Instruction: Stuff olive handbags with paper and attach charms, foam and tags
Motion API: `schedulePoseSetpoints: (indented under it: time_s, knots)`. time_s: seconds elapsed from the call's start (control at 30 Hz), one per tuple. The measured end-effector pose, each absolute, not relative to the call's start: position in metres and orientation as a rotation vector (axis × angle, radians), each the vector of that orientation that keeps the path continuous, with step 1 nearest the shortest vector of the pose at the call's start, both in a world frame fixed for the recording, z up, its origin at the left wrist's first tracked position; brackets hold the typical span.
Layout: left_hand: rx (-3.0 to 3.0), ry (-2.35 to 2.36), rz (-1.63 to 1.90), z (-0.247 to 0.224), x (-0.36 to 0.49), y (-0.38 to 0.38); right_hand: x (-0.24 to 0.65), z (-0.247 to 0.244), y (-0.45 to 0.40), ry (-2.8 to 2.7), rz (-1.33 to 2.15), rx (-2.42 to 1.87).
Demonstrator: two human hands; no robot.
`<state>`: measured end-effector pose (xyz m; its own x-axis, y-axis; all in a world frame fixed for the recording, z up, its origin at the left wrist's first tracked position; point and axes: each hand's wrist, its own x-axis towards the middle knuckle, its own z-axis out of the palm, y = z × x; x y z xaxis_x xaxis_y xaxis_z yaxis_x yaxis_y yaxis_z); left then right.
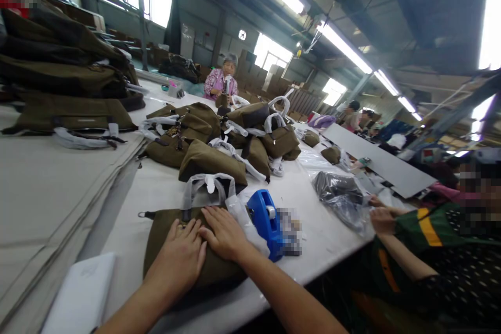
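Note:
An olive-green handbag [164, 229] lies on the table in front of me, its handles [191, 190] wrapped in pale film and a white tag between them. My left hand [182, 250] rests flat on the bag's upper side, fingers stretched. Beside it my right hand [225, 232] also lies on the bag, fingers extended and close to the left one. Both palms face down and grip nothing. White wrapping [246, 222] on a handle runs along the right hand's far side. Just right of that stands a blue tape dispenser [266, 222].
A heap of similar olive bags [211, 162] covers the table's middle, and larger bags [58, 73] are stacked at the left. A white flat stack [80, 292] lies near the front. At right, a co-worker's hands [383, 216] hold a plastic-wrapped dark bag [340, 193]. Another person [221, 81] sits behind the heap.

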<state>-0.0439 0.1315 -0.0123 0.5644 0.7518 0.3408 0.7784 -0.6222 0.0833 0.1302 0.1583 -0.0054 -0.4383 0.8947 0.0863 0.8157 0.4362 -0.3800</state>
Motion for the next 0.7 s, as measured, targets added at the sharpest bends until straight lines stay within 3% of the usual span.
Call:
schedulePoseSetpoints:
  time_s: [0.27,0.53,0.7]
  knots:
    - [-2.595,-1.280,-0.815,-0.007,-0.046,0.107,0.117,0.054,0.203,-2.451,0.444,-1.431]
    - [-2.445,-1.205,-1.137,-0.011,-0.047,0.081,0.093,-0.016,0.168,-2.423,0.424,-1.369]
    - [-2.558,-1.219,-1.246,-0.007,-0.057,0.085,0.100,0.010,0.169,-2.312,0.368,-1.308]
